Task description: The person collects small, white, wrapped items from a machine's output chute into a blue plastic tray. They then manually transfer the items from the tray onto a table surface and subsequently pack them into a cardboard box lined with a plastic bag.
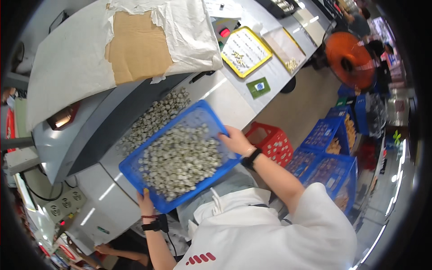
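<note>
**Blue tray of small parts held at the worktop's near edge**

Both hands grip one blue tray point(135, 168), a shallow rectangular plastic tray heaped with small pale metal-grey parts point(180, 159). The left hand point(146, 203) clasps the tray's near corner from below, thumb over the rim; a dark band and a red cord sit on that wrist. The right hand point(235, 140) is closed on the opposite long rim, fingers curled over its edge, with a black wristband just behind it. The tray is tilted, its far end lying over the worktop point(225, 99) and its near end jutting past the worktop's near edge toward the person's body.

Just beyond the tray's far rim, more of the same parts point(155, 119) lie spread in a loose band on a dark sloping surface, under a grey machine hood. On that hood rests a cardboard sheet point(139, 45) partly wrapped in torn white paper.

Toward the far right corner of the worktop stand two yellow-rimmed trays point(245, 50), side by side, each holding a few small pieces, and a small green card point(258, 87) lies nearer.

Off the worktop's right edge, on the floor, are a red crate point(272, 141), several blue crates point(328, 166) with contents, and an orange fan point(348, 58).
</note>
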### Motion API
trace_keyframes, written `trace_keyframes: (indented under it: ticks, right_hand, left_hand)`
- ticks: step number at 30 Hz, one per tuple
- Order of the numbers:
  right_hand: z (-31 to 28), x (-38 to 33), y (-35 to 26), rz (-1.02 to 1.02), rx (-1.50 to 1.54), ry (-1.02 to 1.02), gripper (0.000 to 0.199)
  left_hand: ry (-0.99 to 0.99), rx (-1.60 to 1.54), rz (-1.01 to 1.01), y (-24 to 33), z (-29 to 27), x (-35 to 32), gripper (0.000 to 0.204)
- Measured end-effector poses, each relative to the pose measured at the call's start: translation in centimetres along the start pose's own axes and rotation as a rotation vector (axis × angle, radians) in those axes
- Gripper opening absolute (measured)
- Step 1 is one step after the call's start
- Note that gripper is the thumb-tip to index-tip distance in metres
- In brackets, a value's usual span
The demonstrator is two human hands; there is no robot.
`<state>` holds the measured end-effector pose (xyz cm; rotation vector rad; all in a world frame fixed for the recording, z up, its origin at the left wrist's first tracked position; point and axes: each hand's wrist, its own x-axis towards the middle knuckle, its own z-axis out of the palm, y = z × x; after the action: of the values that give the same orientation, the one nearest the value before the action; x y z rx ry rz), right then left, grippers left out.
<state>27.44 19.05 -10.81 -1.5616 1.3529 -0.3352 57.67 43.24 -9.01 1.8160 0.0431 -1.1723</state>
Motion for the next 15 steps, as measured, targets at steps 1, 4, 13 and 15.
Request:
trace_keyframes:
  ticks: [1,4,13,15]
  right_hand:
    - [-0.2,-0.7,0.7,-0.018,0.056,0.018,0.024]
    - [-0.4,-3.9,0.9,0.124,0.052,0.067,0.025]
    - [-0.3,-7.7,-0.9,-0.078,-0.134,0.109,0.033]
    - [-2.6,-8.9,-0.1,-0.010,-0.130,0.101,0.034]
  left_hand:
    - [-0.022,0.118,0.111,0.3,-0.3,0.5,0.024]
    - [-0.155,0.251,0.185,1.5,-1.3,2.0,0.026]
    - [-0.330,0.108,-0.348,1.0,-4.8,2.6,0.031]
    - [-0.488,0.090,-0.537,-5.3,-6.2,7.7,0.034]
